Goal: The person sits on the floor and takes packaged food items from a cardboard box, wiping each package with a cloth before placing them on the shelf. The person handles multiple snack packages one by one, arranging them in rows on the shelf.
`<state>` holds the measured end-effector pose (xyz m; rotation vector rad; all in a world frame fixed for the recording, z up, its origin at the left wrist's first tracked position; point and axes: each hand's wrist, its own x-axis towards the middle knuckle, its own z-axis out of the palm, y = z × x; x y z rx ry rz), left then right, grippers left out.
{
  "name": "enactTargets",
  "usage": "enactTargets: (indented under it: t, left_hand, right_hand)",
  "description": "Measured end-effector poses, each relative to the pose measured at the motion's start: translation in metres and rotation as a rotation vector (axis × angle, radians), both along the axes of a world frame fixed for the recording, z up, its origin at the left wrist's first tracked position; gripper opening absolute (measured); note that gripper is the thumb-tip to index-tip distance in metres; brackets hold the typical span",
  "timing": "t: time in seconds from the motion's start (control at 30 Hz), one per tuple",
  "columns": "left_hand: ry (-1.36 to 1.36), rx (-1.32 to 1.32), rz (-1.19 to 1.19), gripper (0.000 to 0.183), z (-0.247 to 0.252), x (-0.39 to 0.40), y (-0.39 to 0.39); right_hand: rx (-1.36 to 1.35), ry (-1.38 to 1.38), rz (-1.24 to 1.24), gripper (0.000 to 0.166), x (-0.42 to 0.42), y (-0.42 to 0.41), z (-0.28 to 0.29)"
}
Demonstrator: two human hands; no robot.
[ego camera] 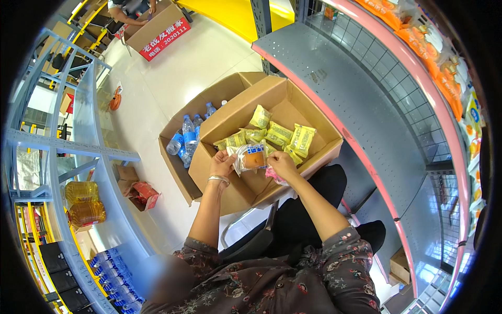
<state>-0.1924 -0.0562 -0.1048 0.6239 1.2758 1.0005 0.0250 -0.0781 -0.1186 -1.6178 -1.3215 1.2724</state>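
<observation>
Between my two hands, over an open cardboard box (239,114), is a clear-wrapped bun or small bread (253,158) with blue print. My left hand (222,164) grips the left end of its wrapper. My right hand (283,165) is closed at the right end, with a crumpled pink and clear wrapper (275,175) hanging below the fingers; which of the two it pinches is partly hidden. Several yellow-green packets (279,134) lie in the box. Behind it, a second cardboard box (172,172) holds several water bottles (189,132) with blue labels.
Grey shelving (333,78) with pink edges curves along the right, with orange snack bags (427,51) above. At left, a blue-grey rack (113,196) carries oil jugs (86,214) and bottled water (115,280). A red-and-brown carton (143,196) is on the floor. Another person (129,15) handles a far box (157,29).
</observation>
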Motion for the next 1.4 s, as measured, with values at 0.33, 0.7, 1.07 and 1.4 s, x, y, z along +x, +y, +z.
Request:
enactTargets:
  t: [0.33,0.7,1.07,1.4]
  left_hand:
    - [0.434,0.514,0.003,0.008,0.067,0.082,-0.016]
    - [-0.579,0.205,-0.417,0.006,0.148,0.190,-0.061]
    - [-0.974,-0.153,-0.892,0.055,0.159,0.274,-0.127]
    - [-0.954,-0.146,-0.953,0.062,0.157,0.293,-0.153]
  right_hand:
    - [0.184,0.090,-0.257,0.014,0.054,-0.077,0.097]
    - [0.285,0.508,-0.636,0.013,0.138,-0.169,0.156]
    - [0.250,0.326,-0.765,0.010,0.194,-0.244,0.184]
    - [0.716,-0.265,-0.664,0.050,0.131,-0.234,0.200]
